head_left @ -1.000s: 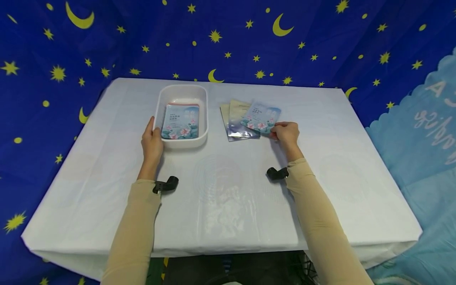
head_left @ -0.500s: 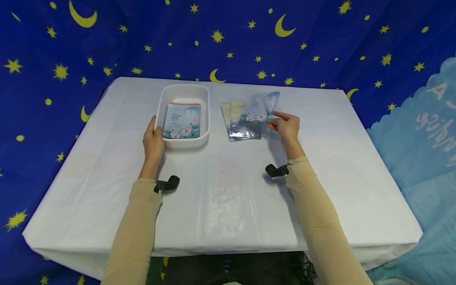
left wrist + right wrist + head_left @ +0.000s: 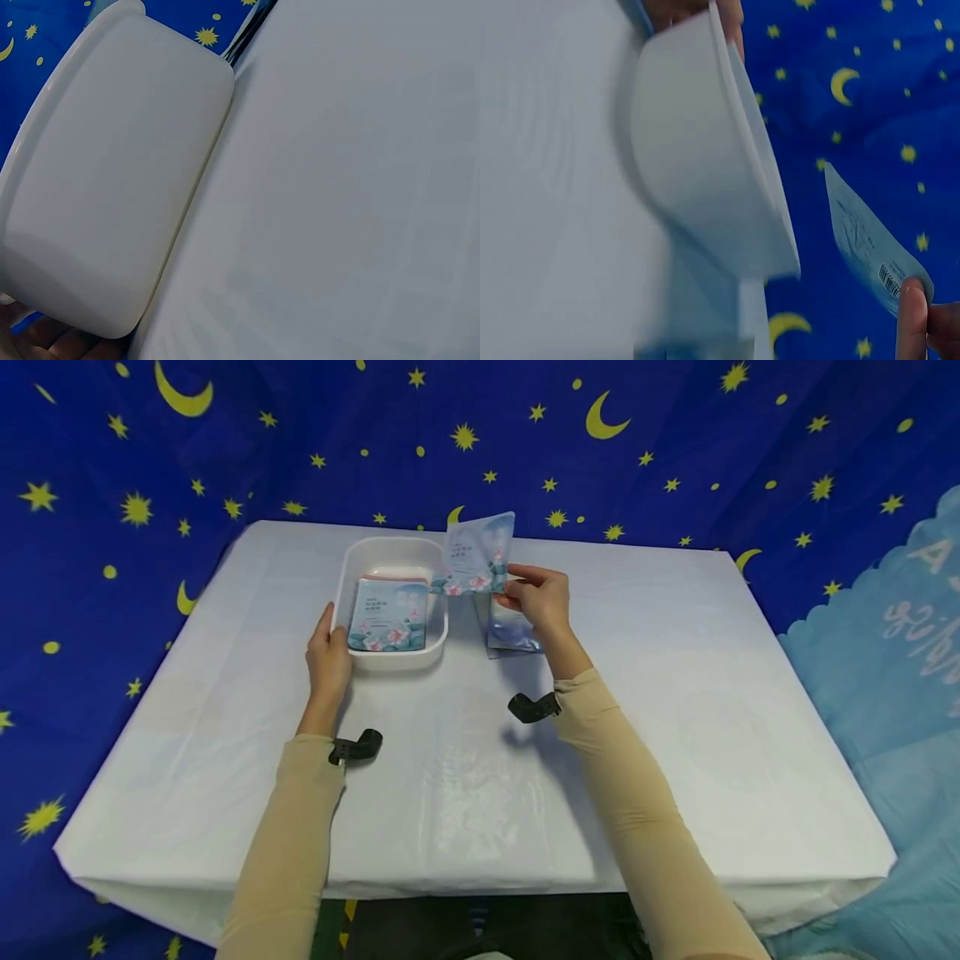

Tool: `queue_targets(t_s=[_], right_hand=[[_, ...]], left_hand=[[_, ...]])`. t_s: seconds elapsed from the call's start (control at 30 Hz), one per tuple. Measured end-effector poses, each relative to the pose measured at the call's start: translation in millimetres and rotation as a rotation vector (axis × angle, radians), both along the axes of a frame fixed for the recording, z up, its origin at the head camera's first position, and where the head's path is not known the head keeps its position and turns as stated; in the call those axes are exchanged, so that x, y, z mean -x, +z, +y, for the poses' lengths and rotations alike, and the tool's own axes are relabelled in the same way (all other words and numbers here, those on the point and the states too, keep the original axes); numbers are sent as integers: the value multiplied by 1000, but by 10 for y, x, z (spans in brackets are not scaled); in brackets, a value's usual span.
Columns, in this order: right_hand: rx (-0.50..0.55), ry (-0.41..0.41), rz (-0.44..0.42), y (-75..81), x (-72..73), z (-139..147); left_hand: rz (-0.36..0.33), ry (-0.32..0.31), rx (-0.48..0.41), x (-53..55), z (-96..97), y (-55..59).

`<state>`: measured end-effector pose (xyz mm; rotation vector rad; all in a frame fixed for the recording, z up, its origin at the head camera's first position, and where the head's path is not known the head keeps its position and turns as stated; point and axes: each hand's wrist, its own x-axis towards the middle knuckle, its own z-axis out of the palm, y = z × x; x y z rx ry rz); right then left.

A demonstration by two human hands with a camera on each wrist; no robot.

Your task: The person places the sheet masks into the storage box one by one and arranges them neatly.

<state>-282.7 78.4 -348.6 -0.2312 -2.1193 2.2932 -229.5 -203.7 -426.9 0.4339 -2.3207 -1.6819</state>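
In the head view my right hand (image 3: 542,602) pinches a light blue flower-print sachet (image 3: 474,556) by its lower right corner. It looks like a sheet-mask packet, held up over the right rim of a white plastic basin (image 3: 397,662). The right wrist view shows the barcode on the back of this sachet (image 3: 870,255) between thumb and finger. My left hand (image 3: 328,664) grips the basin's near left side. Inside the basin lie flower-print sachets (image 3: 390,614), stacked flat. Silvery sachets (image 3: 513,631) rest on the table, partly hidden behind my right hand.
A white cloth covers the table (image 3: 465,760). Behind it hangs a dark blue curtain (image 3: 525,452) with yellow moons and stars. A light blue cloth (image 3: 900,693) hangs at the right. Each wrist carries a small black camera (image 3: 532,707).
My right hand has lifted the flower-print sachet off the silvery ones and carried it left to the basin's right rim. My left hand stays at the basin.
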Motion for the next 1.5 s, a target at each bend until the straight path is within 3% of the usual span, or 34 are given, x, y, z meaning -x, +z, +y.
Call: queue_targets(t_s=[0.3, 0.53, 0.93, 1.1, 1.23, 1.37, 1.5], right_hand=[[-96, 122, -1, -33, 12, -531], [-258, 167, 8, -159, -26, -763], [-634, 206, 213, -295, -140, -966], [-701, 261, 234, -254, -153, -952], [-696, 285, 258, -218, -137, -865], [-677, 251, 267, -179, -101, -672], [-670, 168, 267, -158, -30, -339]], left_hand=[[16, 3, -5, 20, 37, -37], [20, 1, 24, 24, 78, -48], [24, 2, 57, 7, 73, -46], [22, 8, 51, -2, 63, -36], [15, 7, 44, 0, 49, -33], [6, 6, 44, -5, 27, -24], [4, 1, 43, -10, -2, -10]])
